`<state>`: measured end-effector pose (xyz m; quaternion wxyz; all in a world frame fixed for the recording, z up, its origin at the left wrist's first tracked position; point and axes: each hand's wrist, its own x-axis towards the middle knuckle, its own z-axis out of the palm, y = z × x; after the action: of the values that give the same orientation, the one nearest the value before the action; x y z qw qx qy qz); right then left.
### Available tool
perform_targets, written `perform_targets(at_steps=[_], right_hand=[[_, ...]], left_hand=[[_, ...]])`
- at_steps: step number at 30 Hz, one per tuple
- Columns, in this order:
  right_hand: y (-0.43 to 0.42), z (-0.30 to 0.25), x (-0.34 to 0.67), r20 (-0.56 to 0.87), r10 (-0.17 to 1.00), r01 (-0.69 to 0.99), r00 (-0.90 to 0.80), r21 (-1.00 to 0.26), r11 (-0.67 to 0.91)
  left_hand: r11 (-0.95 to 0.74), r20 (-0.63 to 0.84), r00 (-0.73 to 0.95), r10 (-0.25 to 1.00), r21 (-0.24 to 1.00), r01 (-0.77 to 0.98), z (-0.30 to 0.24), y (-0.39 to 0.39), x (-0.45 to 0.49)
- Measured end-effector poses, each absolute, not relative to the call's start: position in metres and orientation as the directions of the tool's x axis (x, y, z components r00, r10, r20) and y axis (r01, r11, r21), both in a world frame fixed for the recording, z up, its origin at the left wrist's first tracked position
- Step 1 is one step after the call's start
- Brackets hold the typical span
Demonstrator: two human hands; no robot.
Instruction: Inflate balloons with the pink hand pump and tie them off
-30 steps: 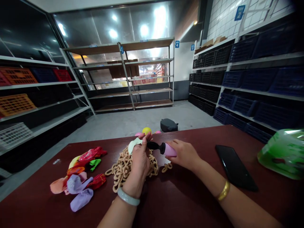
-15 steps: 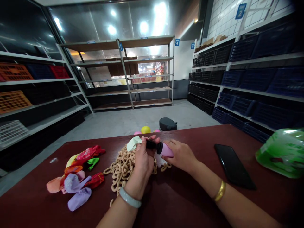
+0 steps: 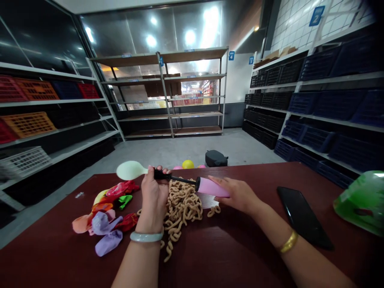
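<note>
My left hand [image 3: 154, 194] is closed round the black nozzle end of a hand pump and pinches the neck of a pale green balloon [image 3: 130, 170], which is partly swollen and points left. My right hand [image 3: 237, 194] grips the pink barrel of the pump [image 3: 210, 187], whose thin rod is drawn out between the two hands. Both hands hover over a heap of beige chain links [image 3: 180, 208] on the dark red table [image 3: 228, 252].
A pile of limp coloured balloons [image 3: 105, 218] lies left of the chain. A black phone [image 3: 303, 218] and a green plastic bag [image 3: 361, 202] are at the right. Blown-up balloons [image 3: 188, 164] and a black bag [image 3: 216, 158] sit on the floor beyond the table. Shelving lines the room.
The pump has been pulled apart: my left hand moved left, the rod now shows, and the pale green balloon has swollen from limp to partly inflated.
</note>
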<state>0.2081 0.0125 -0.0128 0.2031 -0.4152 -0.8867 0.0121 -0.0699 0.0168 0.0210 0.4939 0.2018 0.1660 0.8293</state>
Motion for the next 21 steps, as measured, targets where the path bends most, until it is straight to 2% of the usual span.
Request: perform_targets(at_steps=[7, 13, 21], right_hand=[[0.013, -0.006, 0.219, 0.36, 0.726, 0.705, -0.586, -0.215, 0.676], [0.007, -0.007, 0.21, 0.375, 0.721, 0.69, -0.583, -0.241, 0.683], [-0.001, -0.011, 0.191, 0.348, 0.732, 0.655, -0.585, -0.33, 0.68]], left_hand=[[-0.442, 0.161, -0.416, 0.895, 0.451, -0.775, 0.023, 0.015, -0.07], [-0.378, 0.142, -0.355, 0.924, 0.491, -0.785, 0.014, 0.013, -0.039], [-0.347, 0.222, -0.269, 0.937, 0.529, -0.774, 0.003, 0.007, -0.005]])
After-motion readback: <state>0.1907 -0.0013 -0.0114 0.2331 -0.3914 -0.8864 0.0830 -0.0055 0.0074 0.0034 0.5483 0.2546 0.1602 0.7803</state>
